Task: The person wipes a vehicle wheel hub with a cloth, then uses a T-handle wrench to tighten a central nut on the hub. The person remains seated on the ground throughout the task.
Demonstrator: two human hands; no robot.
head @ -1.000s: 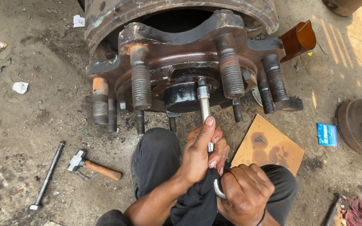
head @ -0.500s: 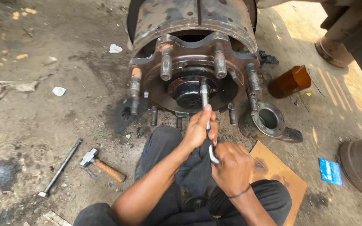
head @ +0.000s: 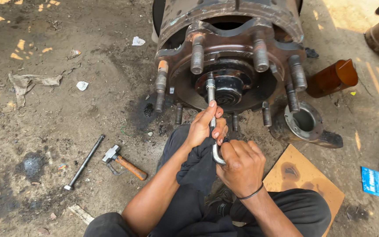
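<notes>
Gripping a wrench (head: 211, 109) set on the hub (head: 229, 85), left hand (head: 207, 125) closed high, right hand (head: 240, 164) clamped round its bent end (hammer (head: 123, 162) nearby).

Vehicle repair yard — wheel hub (head: 229, 66), hammer (head: 123, 161)

We see both of our forearms bare to the elbow, with no sleeves, gloves or rings showing on the left hand (head: 205, 125) or the right hand (head: 241, 166). Around the right wrist we wear a thin black band (head: 251, 194), a plain loop like a cord or rubber ring, sitting just behind the hand. Our legs are clothed in dark, almost black trousers (head: 294, 206) of soft, creased fabric, dusty in places and folded at the knees.
</notes>
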